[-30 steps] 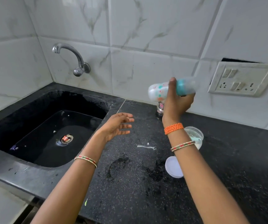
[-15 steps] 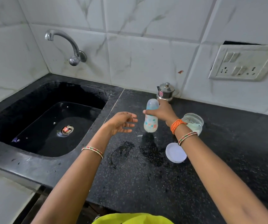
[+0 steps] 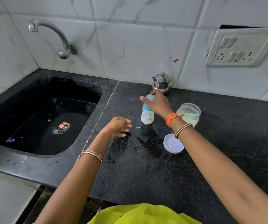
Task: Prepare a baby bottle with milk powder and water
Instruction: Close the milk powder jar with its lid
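Note:
The baby bottle (image 3: pixel 147 117), white with a printed pattern, a blue collar and a clear cap, stands upright on the black counter (image 3: pixel 227 143). My right hand (image 3: pixel 158 104) reaches over it from the right, thumb in front of the cap and fingers behind, holding it at the top. My left hand (image 3: pixel 118 126) hovers above the counter left of the bottle, fingers apart and holding nothing. An open glass jar of milk powder (image 3: pixel 190 113) stands just right of my right wrist, with a scoop inside. Its white lid (image 3: pixel 172 143) lies upside down in front of it.
A small steel pot with a lid (image 3: pixel 161 82) stands against the wall behind the bottle. The black sink (image 3: pixel 41 120) with standing water fills the left side, under a wall tap (image 3: pixel 57 38). A socket panel (image 3: pixel 238 47) is on the right wall. Wet patches mark the counter.
My right hand brought the bottle down from a raised, sideways position and stood it upright on the counter. Its grip shifted from the body to the cap. The left hand stayed in place.

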Demonstrator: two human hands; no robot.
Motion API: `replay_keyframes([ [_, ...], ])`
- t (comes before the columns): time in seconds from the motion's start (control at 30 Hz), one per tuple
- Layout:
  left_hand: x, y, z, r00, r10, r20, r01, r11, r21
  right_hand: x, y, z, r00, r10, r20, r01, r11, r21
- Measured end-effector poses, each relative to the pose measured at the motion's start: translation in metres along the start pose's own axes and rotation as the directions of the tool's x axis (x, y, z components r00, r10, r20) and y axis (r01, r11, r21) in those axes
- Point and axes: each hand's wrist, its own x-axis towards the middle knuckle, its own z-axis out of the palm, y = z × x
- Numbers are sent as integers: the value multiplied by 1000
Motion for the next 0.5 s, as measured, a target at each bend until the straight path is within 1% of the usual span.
replay_keyframes([
  [0.07, -1, -5, 9, 998, 55, 17, -57, 996, 73, -19, 4, 2, 995, 13, -95, -14, 1000, -4],
  [0.1, -2, -7, 14, 996, 89, 24, -91, 992, 90, -31, 9, 2, 993, 10, -119, -18, 998, -63],
  [0.13, -3, -9, 19, 993, 118, 30, -121, 987, 108, -44, 17, -1, 995, 12, -98, -29, 984, -174],
  [0.17, -4, -10, 23, 990, 138, 40, -142, 981, 134, -57, 27, -4, 999, 24, -34, -34, 946, -323],
  [0.23, -5, -11, 30, 985, 144, 96, -161, 964, 212, -78, 45, -14, 984, 115, 138, -9, 797, -604],
  [0.3, -6, -12, 40, 977, 118, 179, -169, 939, 299, -90, 55, -23, 938, 252, 236, 26, 630, -776],
  [0.33, -7, -12, 46, 971, 106, 212, -173, 928, 329, -92, 57, -27, 908, 325, 266, 35, 573, -819],
  [0.4, -8, -10, 58, 959, 105, 262, -196, 915, 353, -91, 57, -30, 845, 430, 319, 48, 532, -845],
  [0.43, -9, -9, 64, 953, 117, 281, -214, 913, 346, -92, 57, -30, 832, 444, 333, 54, 533, -845],
  [0.47, -9, -8, 68, 946, 135, 294, -233, 915, 329, -92, 57, -31, 837, 435, 332, 47, 547, -836],
  [0.5, -9, -7, 72, 940, 158, 303, -251, 919, 302, -94, 53, -35, 853, 408, 324, 26, 588, -809],
])
